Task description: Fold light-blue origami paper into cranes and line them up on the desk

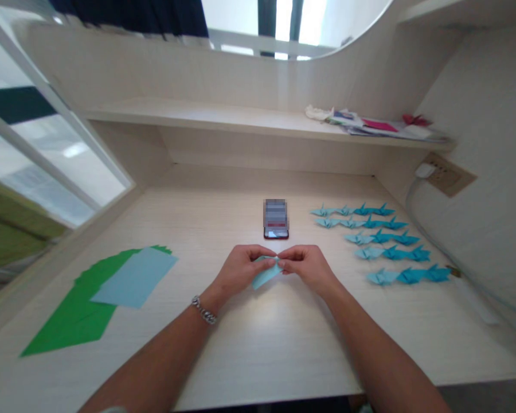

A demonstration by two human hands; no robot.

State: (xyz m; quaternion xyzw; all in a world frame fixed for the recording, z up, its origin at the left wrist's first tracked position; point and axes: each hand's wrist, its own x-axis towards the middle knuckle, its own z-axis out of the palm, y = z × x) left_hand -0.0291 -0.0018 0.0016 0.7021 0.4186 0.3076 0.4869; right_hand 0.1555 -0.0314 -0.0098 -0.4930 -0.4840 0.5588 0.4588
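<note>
A small folded piece of light blue paper [265,276] is pinched between both hands above the middle of the desk. My left hand [241,268] grips it from the left, thumb on the near face. From the right, my right hand [307,265] closes its thumb and fingertips on the paper's upper corner, where the two hands' fingertips meet. Part of the paper is hidden behind the fingers. Just beyond the hands lies a phone [276,219] with a lit, blurred screen.
Folded paper cranes [382,236] in shades of blue stand in several rows at the right. Fanned green sheets [69,321] lie at the left under a light blue sheet [135,278]. A shelf [241,117] with papers [378,126] runs behind; a cable [434,241] trails down the right.
</note>
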